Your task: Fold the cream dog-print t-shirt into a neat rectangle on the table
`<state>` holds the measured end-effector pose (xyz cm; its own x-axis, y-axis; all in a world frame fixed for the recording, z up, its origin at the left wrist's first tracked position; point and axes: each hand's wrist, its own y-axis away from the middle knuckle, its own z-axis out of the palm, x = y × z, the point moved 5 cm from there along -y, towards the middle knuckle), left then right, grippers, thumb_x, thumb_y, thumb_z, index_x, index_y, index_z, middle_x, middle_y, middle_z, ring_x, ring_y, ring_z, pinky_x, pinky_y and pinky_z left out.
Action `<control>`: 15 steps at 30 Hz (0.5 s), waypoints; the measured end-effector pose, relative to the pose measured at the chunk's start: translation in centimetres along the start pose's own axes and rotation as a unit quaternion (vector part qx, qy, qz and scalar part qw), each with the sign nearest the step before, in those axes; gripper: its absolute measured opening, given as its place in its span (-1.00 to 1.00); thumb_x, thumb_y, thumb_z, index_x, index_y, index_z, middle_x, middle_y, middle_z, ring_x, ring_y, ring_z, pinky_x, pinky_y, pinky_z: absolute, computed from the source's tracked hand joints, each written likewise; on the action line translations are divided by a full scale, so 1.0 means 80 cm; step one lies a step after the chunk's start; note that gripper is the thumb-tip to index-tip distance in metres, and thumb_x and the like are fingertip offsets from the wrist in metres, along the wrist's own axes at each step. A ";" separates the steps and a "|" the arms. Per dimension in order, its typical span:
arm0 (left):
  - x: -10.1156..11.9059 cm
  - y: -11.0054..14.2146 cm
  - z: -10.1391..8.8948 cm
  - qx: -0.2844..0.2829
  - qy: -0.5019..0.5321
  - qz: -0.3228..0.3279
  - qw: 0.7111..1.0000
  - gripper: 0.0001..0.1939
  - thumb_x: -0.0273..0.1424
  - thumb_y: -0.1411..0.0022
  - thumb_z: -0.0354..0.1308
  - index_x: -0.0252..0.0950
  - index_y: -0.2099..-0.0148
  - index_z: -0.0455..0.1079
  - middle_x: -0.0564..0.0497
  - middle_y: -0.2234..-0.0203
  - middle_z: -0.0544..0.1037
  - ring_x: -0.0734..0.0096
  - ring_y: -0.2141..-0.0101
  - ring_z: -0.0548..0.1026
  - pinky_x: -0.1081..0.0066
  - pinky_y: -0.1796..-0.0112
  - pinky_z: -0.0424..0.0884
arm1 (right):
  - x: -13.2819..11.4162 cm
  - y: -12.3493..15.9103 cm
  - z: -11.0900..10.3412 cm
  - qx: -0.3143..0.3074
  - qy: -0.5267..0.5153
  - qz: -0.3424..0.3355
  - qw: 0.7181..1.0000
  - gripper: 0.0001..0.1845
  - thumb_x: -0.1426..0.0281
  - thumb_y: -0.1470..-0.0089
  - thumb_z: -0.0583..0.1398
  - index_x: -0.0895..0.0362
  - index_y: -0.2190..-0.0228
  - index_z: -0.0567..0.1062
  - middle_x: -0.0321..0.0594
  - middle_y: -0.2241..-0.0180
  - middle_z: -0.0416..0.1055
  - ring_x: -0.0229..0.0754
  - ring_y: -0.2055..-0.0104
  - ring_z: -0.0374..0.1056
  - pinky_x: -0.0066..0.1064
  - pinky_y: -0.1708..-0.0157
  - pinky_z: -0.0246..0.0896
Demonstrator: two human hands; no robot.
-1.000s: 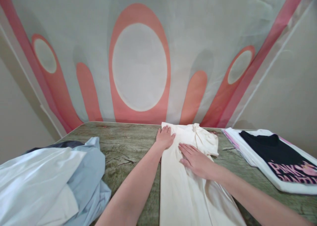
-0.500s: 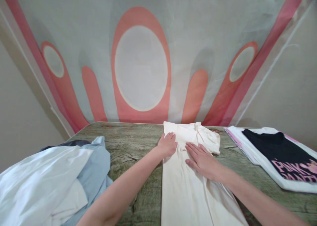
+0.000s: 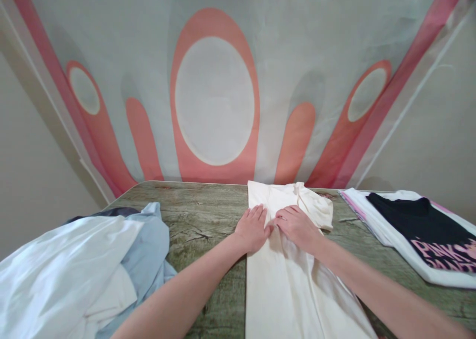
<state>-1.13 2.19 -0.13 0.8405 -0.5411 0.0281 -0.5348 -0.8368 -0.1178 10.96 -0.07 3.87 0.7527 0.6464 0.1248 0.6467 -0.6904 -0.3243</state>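
Observation:
A cream shirt (image 3: 271, 289) lies lengthwise on the wood-grain table, one side folded over and a short sleeve sticking out at the far right. My left hand (image 3: 254, 230) rests flat on its left part, fingers stretched toward the far edge. Close beside it, my right hand (image 3: 297, 227) has its fingers bent and pinches a bit of the cream fabric near the middle. Creases run down the cloth below the right hand. The two hands nearly touch at the thumbs.
At the left is a loose heap of clothes, with a white garment (image 3: 63, 274) over a light blue one (image 3: 150, 250). Folded shirts lie stacked at the right, a black printed shirt (image 3: 420, 225) on top. A wall with a pink pattern stands behind the table (image 3: 201, 205).
My right hand has shifted left toward my left hand, and its flat fingers have curled onto the fabric. My left hand has slid slightly nearer to me, still flat.

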 end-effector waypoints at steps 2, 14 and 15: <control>0.001 0.001 0.000 -0.005 0.000 0.005 1.000 -0.36 -0.09 -0.30 -0.42 -0.39 -0.27 -0.09 -0.12 -0.24 -0.06 0.24 -0.22 -0.11 0.21 -0.15 -0.12 | 0.002 0.000 0.006 0.011 0.027 -0.014 0.999 -0.81 0.44 -0.13 0.07 0.10 0.38 0.49 -0.19 0.35 0.40 -0.15 0.24 0.23 -0.28 0.15 0.01; 0.004 0.007 -0.012 -0.005 0.016 0.013 1.000 -0.20 0.09 -0.20 -0.42 -0.41 -0.26 -0.08 -0.17 -0.23 -0.06 0.20 -0.22 -0.13 0.15 -0.14 -0.12 | 0.007 0.011 0.008 -0.013 -0.013 0.009 1.000 -0.79 0.51 -0.09 0.08 0.11 0.33 0.51 -0.21 0.32 0.44 -0.17 0.20 0.26 -0.28 0.13 0.05; 0.004 0.007 -0.011 -0.004 0.014 0.013 1.000 -0.20 0.08 -0.21 -0.42 -0.41 -0.26 -0.08 -0.17 -0.23 -0.05 0.19 -0.22 -0.13 0.15 -0.14 -0.12 | 0.007 0.012 0.004 -0.009 -0.032 0.016 0.999 -0.77 0.53 -0.09 0.06 0.11 0.31 0.50 -0.20 0.30 0.44 -0.16 0.18 0.26 -0.28 0.11 0.06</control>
<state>-1.28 1.46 0.70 0.8236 -0.5646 0.0534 -0.5571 -0.8231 -0.1102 11.98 -0.23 3.31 0.7638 0.6432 0.0538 0.6249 -0.7161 -0.3111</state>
